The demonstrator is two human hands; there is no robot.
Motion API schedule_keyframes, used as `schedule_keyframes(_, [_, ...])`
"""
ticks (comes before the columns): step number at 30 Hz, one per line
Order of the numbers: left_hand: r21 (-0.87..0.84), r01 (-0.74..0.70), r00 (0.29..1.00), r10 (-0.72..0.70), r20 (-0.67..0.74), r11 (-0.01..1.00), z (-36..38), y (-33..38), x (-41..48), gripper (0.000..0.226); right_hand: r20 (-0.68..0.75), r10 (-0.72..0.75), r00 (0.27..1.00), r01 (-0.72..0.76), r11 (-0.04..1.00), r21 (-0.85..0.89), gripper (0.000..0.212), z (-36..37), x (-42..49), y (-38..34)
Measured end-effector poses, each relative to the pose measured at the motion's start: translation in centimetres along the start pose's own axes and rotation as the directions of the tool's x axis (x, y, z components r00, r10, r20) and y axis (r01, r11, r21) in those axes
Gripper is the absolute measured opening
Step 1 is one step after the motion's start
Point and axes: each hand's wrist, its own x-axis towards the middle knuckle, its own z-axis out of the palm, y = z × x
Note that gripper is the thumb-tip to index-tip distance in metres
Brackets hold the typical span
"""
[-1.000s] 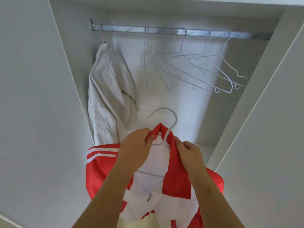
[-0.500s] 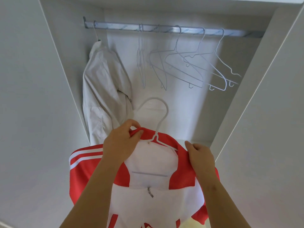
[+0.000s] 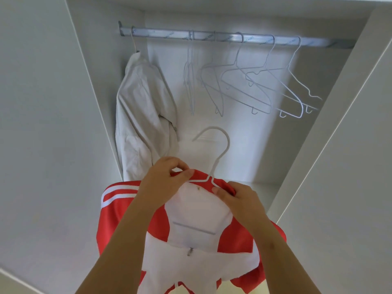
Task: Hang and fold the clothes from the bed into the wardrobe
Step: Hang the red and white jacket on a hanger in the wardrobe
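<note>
A red and white zip jacket (image 3: 197, 228) hangs on a white wire hanger (image 3: 220, 153) that I hold up in front of the open wardrobe. My left hand (image 3: 163, 179) pinches the red collar at the hanger's left shoulder. My right hand (image 3: 235, 198) grips the collar at the right shoulder. The hanger's hook stands free above both hands, well below the metal rail (image 3: 233, 38).
A white garment (image 3: 144, 115) hangs at the rail's left end. Several empty white hangers (image 3: 250, 85) hang along the middle and right of the rail. White wardrobe side panels (image 3: 331, 128) flank the opening, with a gap on the rail between garment and hangers.
The collar has been spread out over the hanger's shoulders. My right hand slid right and then back in toward the hook. The jacket sits a little higher.
</note>
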Motion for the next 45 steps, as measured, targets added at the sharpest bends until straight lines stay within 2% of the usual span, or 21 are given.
schedule_keyframes(2, [-0.041, 0.022, 0.998, -0.024, -0.054, 0.999, -0.3, -0.3, 0.2, 0.011, -0.012, 0.057, 0.998, -0.057, 0.998, 0.027, 0.044, -0.1, 0.2, -0.1])
schedule_keyframes(5, [-0.089, 0.131, 0.980, -0.143, -0.141, 0.987, -0.4, -0.9, 0.1, 0.016, 0.012, 0.176, 0.984, -0.176, 0.974, 0.142, 0.035, -0.4, 0.4, -0.5])
schedule_keyframes(9, [-0.212, 0.224, 0.961, -0.252, -0.111, 0.951, -0.5, -1.4, -0.2, 0.014, 0.122, 0.272, 0.954, -0.298, 0.895, 0.331, 0.016, -1.0, 0.2, -1.1])
schedule_keyframes(14, [-0.282, 0.289, 0.939, -0.328, -0.101, 0.915, -0.3, -1.6, 0.2, 0.011, 0.240, 0.311, 0.920, -0.390, 0.800, 0.456, 0.010, 0.0, 0.3, -2.1])
schedule_keyframes(21, [-0.259, 0.319, 0.914, -0.368, -0.170, 0.912, -1.1, -2.3, 2.1, 0.010, 0.318, 0.282, 0.905, -0.420, 0.707, 0.568, 0.032, 1.6, 3.1, -4.0])
schedule_keyframes(26, [-0.252, 0.325, 0.898, -0.381, -0.219, 0.911, -2.7, -3.5, 6.2, 0.016, 0.447, 0.169, 0.878, -0.454, 0.588, 0.670, 0.019, 2.3, 7.4, -6.2])
schedule_keyframes(28, [-0.281, 0.311, 0.898, -0.378, -0.227, 0.908, -3.3, -3.9, 8.5, 0.016, 0.475, 0.095, 0.875, -0.439, 0.570, 0.695, 0.019, 2.4, 9.6, -7.4])
schedule_keyframes(31, [-0.308, 0.277, 0.908, -0.353, -0.226, 0.910, -4.3, -4.7, 12.1, 0.012, 0.450, -0.009, 0.893, -0.354, 0.605, 0.713, 0.029, 3.5, 13.1, -9.3])
schedule_keyframes(34, [-0.318, 0.247, 0.912, -0.331, -0.241, 0.915, -5.9, -5.7, 16.4, 0.012, 0.404, -0.024, 0.914, -0.296, 0.642, 0.707, 0.031, 5.0, 16.8, -11.5])
schedule_keyframes(40, [-0.330, 0.166, 0.910, -0.273, -0.313, 0.929, -9.6, -7.5, 24.8, 0.010, 0.192, -0.002, 0.981, -0.144, 0.651, 0.745, 0.032, 7.3, 24.9, -16.1])
schedule_keyframes(45, [-0.244, 0.062, 0.900, -0.159, -0.405, 0.968, -12.4, -9.1, 30.7, 0.014, 0.057, -0.097, 0.994, 0.019, 0.643, 0.766, 0.046, 8.3, 30.8, -20.2])
